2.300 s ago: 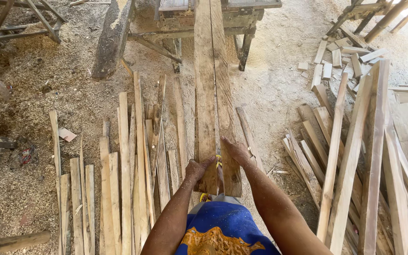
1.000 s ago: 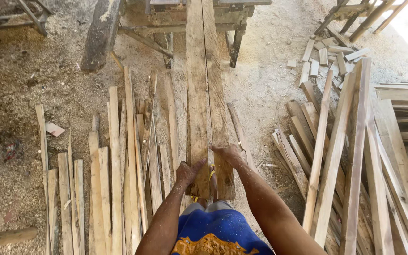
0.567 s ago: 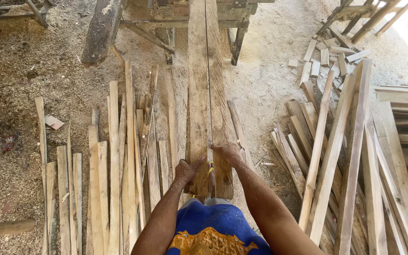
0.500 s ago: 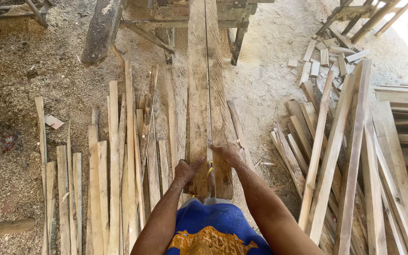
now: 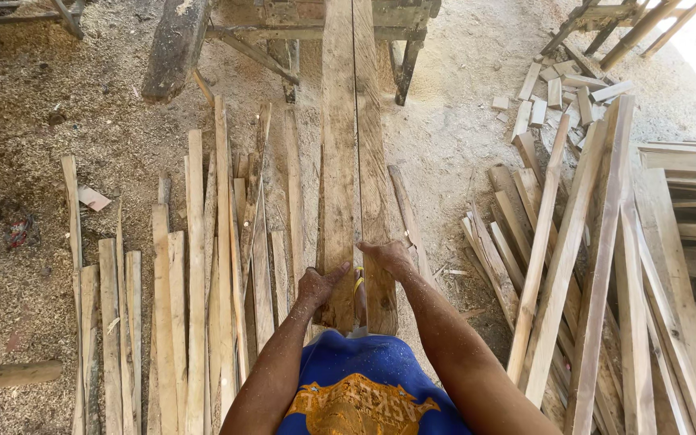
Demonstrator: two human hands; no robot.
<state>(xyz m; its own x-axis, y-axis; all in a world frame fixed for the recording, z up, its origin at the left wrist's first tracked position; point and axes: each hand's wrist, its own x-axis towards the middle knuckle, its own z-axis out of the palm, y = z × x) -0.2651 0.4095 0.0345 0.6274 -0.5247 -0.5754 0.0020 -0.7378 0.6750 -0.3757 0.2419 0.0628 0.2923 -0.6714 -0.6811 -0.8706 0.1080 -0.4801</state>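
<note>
A long wooden plank (image 5: 340,137) runs away from me toward a saw bench (image 5: 316,24) at the top of the view. A cut splits it lengthwise into a left strip and a right strip (image 5: 374,185). My left hand (image 5: 318,285) grips the near end of the left strip, thumb on top. My right hand (image 5: 387,256) presses on the near end of the right strip, fingers curled over the inner edge. A yellow band sits between the hands.
Several thin wooden slats (image 5: 195,282) lie side by side on the sawdust floor to the left. More planks (image 5: 598,266) are piled on the right, with short offcuts (image 5: 557,89) behind them. A thick dark log (image 5: 175,48) leans at the upper left.
The plank has slid a little toward me, and my hands have stayed on its near end. The view has shifted slightly right.
</note>
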